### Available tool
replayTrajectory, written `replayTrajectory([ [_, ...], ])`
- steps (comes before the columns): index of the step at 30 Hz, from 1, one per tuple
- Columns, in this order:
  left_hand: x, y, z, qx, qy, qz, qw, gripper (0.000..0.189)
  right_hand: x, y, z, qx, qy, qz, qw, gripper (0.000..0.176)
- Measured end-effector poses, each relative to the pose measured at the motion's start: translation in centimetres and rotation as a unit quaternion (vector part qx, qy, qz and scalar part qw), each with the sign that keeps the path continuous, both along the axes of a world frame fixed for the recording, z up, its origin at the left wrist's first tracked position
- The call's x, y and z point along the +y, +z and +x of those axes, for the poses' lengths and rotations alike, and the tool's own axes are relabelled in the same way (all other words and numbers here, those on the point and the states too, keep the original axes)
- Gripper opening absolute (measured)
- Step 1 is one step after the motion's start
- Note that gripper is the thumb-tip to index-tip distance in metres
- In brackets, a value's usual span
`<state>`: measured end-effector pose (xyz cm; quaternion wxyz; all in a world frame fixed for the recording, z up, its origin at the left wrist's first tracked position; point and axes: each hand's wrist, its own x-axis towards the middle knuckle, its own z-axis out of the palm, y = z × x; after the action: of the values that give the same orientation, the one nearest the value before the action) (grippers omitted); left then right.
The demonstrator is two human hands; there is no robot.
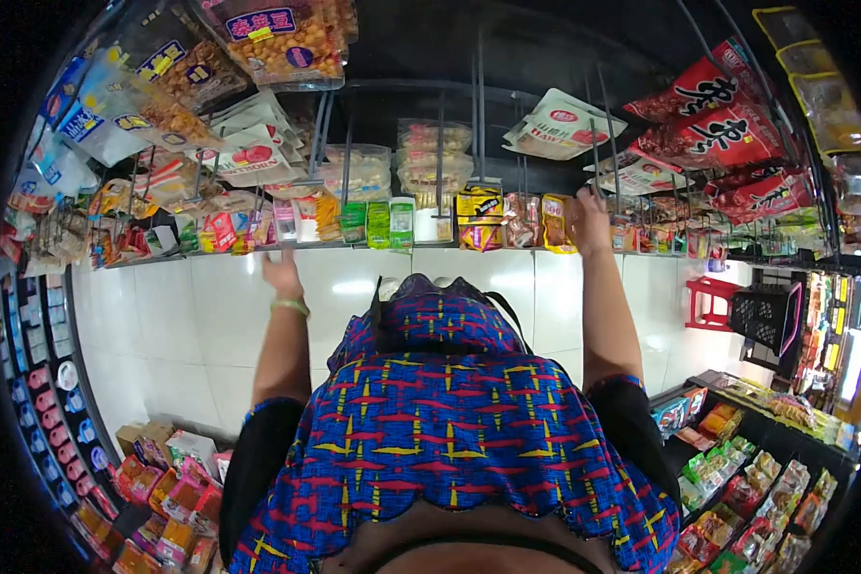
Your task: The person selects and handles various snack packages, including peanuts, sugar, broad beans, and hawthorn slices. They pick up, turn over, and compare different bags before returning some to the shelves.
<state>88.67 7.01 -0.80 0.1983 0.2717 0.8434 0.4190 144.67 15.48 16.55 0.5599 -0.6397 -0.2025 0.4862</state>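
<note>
Both my arms reach forward to a rack of hanging snack packets. My right hand (589,222) is raised at the rack, beside an orange-yellow packet (556,224); its fingers look partly curled and are partly hidden among the packets. My left hand (282,275) is just below the rack's front edge, near a white and orange packet (318,218), with its fingers spread and nothing in them. Between the hands hang green packets (389,223), a yellow and black packet (479,218) and a brown packet (520,220).
Above hang red bags (708,129), a white bag (564,124) and a bag of nuts (282,38). A red stool (708,303) and black basket (763,316) stand at right. Snack displays fill both lower corners, with boxes (189,448) at left.
</note>
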Motion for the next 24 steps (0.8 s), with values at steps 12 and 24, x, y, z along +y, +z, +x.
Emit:
replayTrajectory([
  [12,-27.1,-0.6,-2.3,-0.104,0.118,-0.407,0.900,0.058,12.8,-2.2,7.2,-0.118,0.036,0.159,0.980,0.039],
  [24,-11.8,1.1,4.3,-0.134,-0.148,-0.144,0.969,0.043,-1.5,8.2,2.1,-0.124,0.058,0.156,0.978,0.020],
])
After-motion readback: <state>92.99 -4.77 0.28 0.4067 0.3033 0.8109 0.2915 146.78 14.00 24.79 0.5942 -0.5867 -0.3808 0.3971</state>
